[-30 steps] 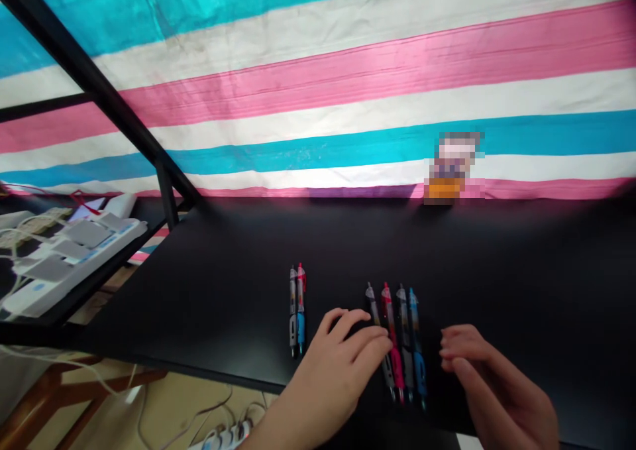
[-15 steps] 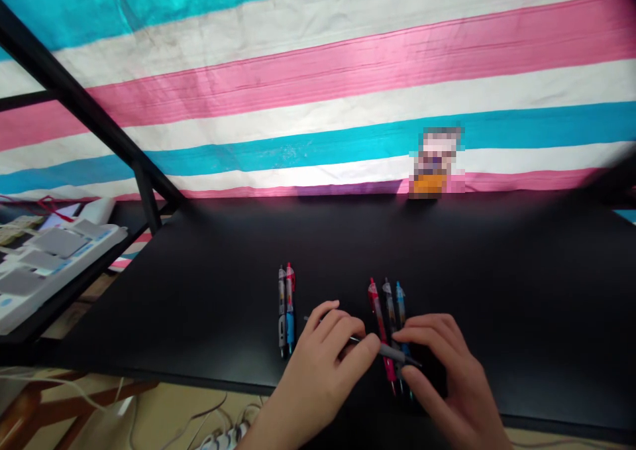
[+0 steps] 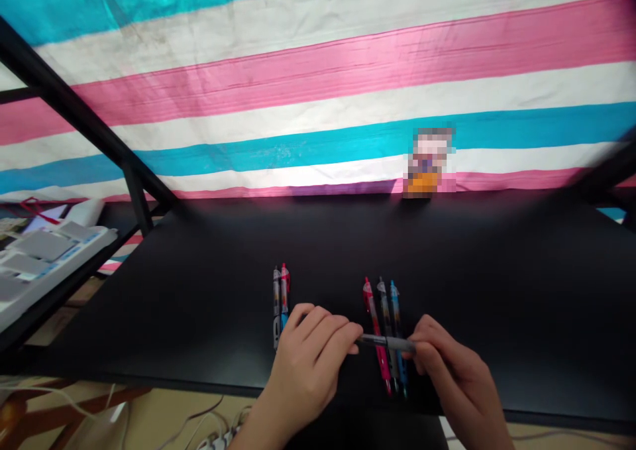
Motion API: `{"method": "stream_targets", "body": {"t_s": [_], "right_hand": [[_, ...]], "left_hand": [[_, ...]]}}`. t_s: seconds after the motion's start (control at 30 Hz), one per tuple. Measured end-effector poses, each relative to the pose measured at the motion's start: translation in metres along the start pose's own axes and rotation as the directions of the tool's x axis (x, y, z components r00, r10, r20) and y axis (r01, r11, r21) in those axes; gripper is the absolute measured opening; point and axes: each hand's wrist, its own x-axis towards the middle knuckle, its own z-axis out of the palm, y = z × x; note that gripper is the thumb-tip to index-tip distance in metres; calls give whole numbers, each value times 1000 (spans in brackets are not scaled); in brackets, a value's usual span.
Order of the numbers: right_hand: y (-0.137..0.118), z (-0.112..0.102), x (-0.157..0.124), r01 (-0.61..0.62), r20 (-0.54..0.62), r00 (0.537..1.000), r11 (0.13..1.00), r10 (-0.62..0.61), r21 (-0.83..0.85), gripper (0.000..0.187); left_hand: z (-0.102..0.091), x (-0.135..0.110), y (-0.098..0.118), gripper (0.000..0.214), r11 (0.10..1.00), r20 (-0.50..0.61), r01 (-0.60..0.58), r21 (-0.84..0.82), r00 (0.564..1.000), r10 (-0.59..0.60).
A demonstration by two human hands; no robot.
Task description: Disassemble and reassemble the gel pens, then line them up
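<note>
Head view: two bare hands hold a grey retractable pen crosswise above a row of pens on a black desk.

A pink, white and turquoise striped cloth [image 3: 318, 79] hangs behind the black desk [image 3: 501, 271]. A pair of pens [image 3: 279, 301] lies beside the left hand [image 3: 308, 360], and a red pen [image 3: 371, 321], a dark pen [image 3: 385, 317] and a blue pen [image 3: 397, 331] lie parallel beneath the grey retractable pen [image 3: 387, 342]. The right hand [image 3: 454, 370] pinches that barrel between thumb and fingers; the left hand's closed fingers [image 3: 338, 337] reach its other end — whether they grip, it is impossible to tell. Risk: a slipped pinch could drop the pen across the row, scattering it — and a shifting left hand could nudge the pair.
</note>
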Motion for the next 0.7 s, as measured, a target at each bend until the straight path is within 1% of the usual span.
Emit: {"method": "stream_targets", "body": {"t_s": [0.1,0.17,0.2,0.27,0.33,0.4,0.47,0.5,0.6,0.7], "right_hand": [[0,0,0,-1,-3,1000,1000,0,-30,21],[0,-1,-2,-10,-4,1000,1000,10,-11,18],[0,-1,-2,-20,-11,1000,1000,20,14,19],[1,-2,-3,-51,-53,997,995,56,82,29],[2,-3,-3,-88,-107,989,986,103,142,41],[3,-3,-3,-115,-141,980,979,140,170,47],[5,-3,-3,-132,-140,977,974,159,186,48],[5,-3,-3,-134,-131,978,972,161,194,49],[7,-3,-4,-129,-100,983,967,154,222,53],[8,-2,-5,-118,-87,986,959,145,257,54]], "left_hand": [[1,-3,-2,23,999,14,42,-33,999,-42],[1,-7,-1,20,987,4,126,-98,992,-126],[1,-10,-1,19,969,3,190,-159,981,-192],[2,-15,2,26,887,-11,329,-324,936,-352],[5,-20,5,30,759,-24,409,-506,873,-487],[9,-23,8,23,648,-40,427,-630,816,-577],[12,-25,11,20,569,-33,435,-698,774,-632],[14,-26,12,22,540,-30,442,-716,754,-657],[16,-25,14,29,495,-25,466,-733,709,-705],[17,-24,13,16,486,-26,471,-736,699,-715]]}}
